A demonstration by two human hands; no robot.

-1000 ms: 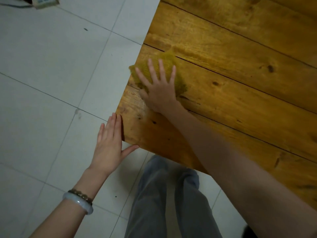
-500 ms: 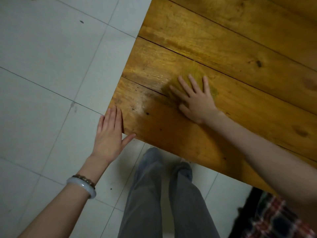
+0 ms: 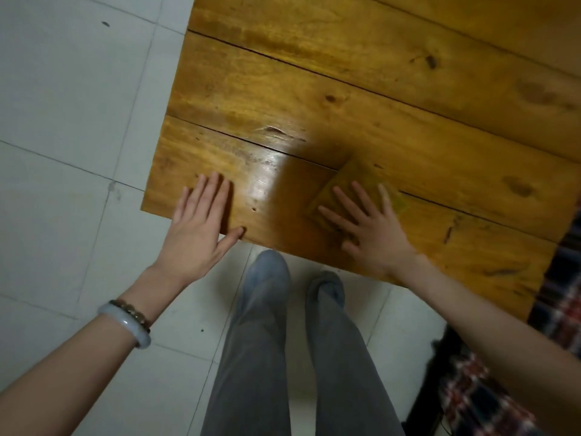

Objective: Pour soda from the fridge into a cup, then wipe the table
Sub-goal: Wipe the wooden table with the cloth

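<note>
The cloth (image 3: 355,191), a yellow-green square, lies flat on the wooden tabletop (image 3: 345,99) close to its near edge, right of the middle. The right hand (image 3: 367,228) presses on top of it, fingers spread wide and flat, grip apart, palm down on the cloth and nothing clamped. A wet shine shows on the planks just left of the cloth. Over at the near left corner the left hand (image 3: 196,228) rests flat too, fingers together and straight, thumb out along the edge, grip apart and empty. A pale bangle (image 3: 125,325) and a bead bracelet sit on that wrist. Below, grey trousers (image 3: 283,357) over white floor tiles (image 3: 69,121); checked fabric (image 3: 559,297) at the right.
</note>
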